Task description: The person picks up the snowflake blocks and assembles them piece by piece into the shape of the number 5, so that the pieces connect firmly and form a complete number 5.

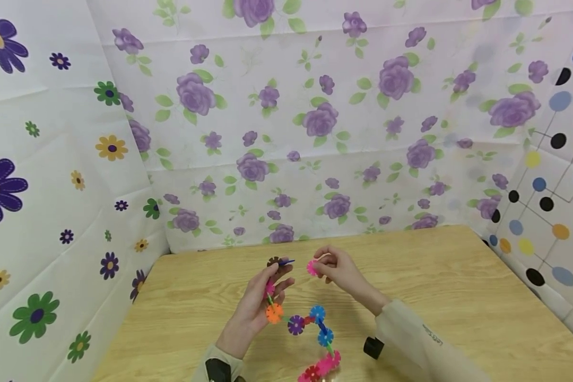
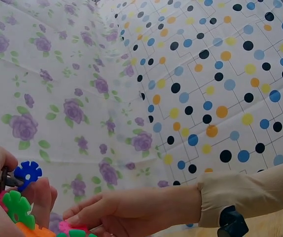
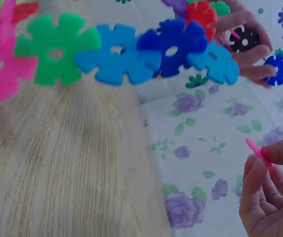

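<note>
My left hand [image 1: 254, 305] holds the upper end of a chain of notched plastic flower discs. Between its thumb and fingers are a brown disc [image 3: 252, 39] and a dark blue disc [image 3: 282, 64] at the tip. Below, the chain runs through an orange disc [image 1: 274, 306], a purple disc [image 1: 291, 327], light blue discs and a green disc [image 3: 77, 44], down to pink and red discs near the bottom edge of the head view. To the right, apart from the chain, my right hand [image 1: 338, 269] pinches a single pink disc [image 1: 311, 267] between thumb and fingers.
Both hands are over a light wooden table [image 1: 196, 292]. Behind it hangs a cloth with purple roses [image 1: 320, 121]; a daisy-print cloth [image 1: 67, 159] hangs at the left and a dotted cloth [image 1: 544, 159] at the right. A black wrist camera [image 1: 373, 347] sits by the right sleeve.
</note>
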`<state>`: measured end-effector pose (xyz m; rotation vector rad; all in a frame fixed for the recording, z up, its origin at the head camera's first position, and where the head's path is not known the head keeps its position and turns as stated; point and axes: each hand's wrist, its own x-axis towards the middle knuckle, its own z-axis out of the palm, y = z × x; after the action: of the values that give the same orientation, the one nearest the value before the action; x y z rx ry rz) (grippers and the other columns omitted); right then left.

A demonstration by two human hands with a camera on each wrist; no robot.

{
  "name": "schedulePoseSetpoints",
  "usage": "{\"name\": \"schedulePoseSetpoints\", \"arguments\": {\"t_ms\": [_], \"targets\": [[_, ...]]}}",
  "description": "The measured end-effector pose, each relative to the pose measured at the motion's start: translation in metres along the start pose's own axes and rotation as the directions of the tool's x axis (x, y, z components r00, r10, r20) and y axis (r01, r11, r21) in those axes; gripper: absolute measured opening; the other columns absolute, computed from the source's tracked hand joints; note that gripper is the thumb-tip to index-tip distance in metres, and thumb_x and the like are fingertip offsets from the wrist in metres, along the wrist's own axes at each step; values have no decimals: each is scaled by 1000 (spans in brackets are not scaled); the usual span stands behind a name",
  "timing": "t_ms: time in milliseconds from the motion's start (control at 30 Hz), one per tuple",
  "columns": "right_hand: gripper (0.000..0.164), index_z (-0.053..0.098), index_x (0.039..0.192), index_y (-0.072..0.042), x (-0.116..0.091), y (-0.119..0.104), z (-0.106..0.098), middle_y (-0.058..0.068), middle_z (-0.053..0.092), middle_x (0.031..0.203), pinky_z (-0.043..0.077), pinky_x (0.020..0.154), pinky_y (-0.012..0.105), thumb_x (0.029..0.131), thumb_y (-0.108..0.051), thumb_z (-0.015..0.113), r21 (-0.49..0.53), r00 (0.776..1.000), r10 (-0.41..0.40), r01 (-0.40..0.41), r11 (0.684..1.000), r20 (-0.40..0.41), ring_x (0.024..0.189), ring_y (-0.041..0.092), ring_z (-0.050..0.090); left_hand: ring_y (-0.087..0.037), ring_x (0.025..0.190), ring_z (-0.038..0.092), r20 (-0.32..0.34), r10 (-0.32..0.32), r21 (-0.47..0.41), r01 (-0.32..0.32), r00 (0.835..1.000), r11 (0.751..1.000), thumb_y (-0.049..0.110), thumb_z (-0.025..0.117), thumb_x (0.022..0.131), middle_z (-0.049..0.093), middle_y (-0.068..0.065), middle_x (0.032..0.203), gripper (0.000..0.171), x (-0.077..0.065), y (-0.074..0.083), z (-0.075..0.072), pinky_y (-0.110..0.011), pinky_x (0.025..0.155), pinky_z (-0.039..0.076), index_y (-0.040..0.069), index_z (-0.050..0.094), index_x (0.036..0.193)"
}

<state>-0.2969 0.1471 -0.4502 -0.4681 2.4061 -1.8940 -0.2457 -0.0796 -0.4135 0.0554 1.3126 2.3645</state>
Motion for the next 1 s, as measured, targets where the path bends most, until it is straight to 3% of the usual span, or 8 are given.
{"name": "schedulePoseSetpoints", "arguments": {"t_ms": [300,533,667,1000], "targets": [[30,57,117,0,-10,-8,-2,11,65,87,51,59,28,96,-21,61,20,1000,-23,23,1000,-6,68,10,59,-8,95,64,67,-17,-21,18,998,1000,35,53,100,66,7,114,28,-1,1,0,-9,63,49,20,65,121],[32,63,119,-3,-18,-26,-5,12,66,91,54,65,27,97,-26,60,62,1000,-8,8,998,-8,72,13,60,-9,93,65,57,-30,-58,33,998,998,33,57,97,68,4,116,33,-3,1,4,-9,61,50,15,63,124],[34,63,118,-2,-21,-39,-4,9,67,93,56,71,27,96,-28,61,126,1000,5,-3,992,-12,77,16,64,-8,93,65,67,-28,-46,31,997,998,34,57,97,68,5,115,37,-2,1,5,-9,62,51,13,60,129],[28,62,113,1,-28,-52,2,19,68,93,59,74,32,96,-21,61,165,998,-43,37,986,35,77,16,68,-7,94,66,122,-31,0,32,992,1000,33,54,99,67,6,117,31,-2,0,6,-9,64,50,17,64,124]]}}
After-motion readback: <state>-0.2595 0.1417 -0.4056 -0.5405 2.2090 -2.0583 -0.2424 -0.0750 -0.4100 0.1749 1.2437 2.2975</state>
